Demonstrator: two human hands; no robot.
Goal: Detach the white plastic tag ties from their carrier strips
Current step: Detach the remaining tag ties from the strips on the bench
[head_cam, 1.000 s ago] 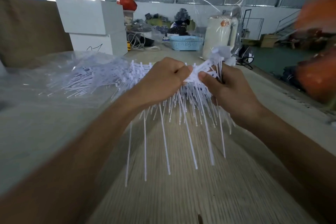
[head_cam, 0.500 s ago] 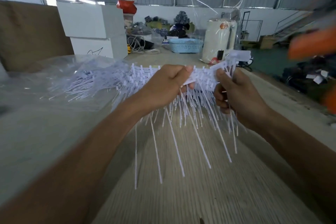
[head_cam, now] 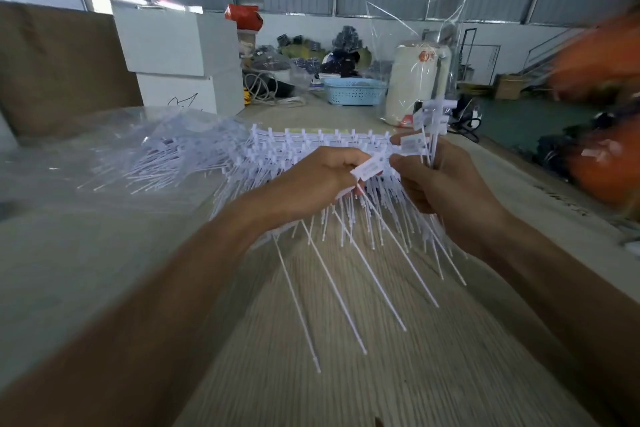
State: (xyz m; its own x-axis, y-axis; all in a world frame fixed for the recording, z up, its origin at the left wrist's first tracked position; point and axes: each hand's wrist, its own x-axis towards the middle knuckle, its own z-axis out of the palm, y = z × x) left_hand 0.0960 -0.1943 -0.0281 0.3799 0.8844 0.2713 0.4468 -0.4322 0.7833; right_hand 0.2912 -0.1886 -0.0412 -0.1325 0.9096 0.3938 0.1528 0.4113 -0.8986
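left hand (head_cam: 311,184): grips carrier strips (head_cam: 311,146) | right hand (head_cam: 440,180): pinches tag ties (head_cam: 427,125), upright above fingers | table (head_cam: 346,357) below

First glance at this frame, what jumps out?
Centre frame, the left hand and right hand grip a bristling bunch of white plastic tag ties over the pale wooden table, thin tails fanning downward. A loose heap of white ties lies left; a light blue plastic basket sits behind.

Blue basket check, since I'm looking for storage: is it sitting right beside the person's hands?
No. The blue basket sits far back on the table, well beyond both hands.
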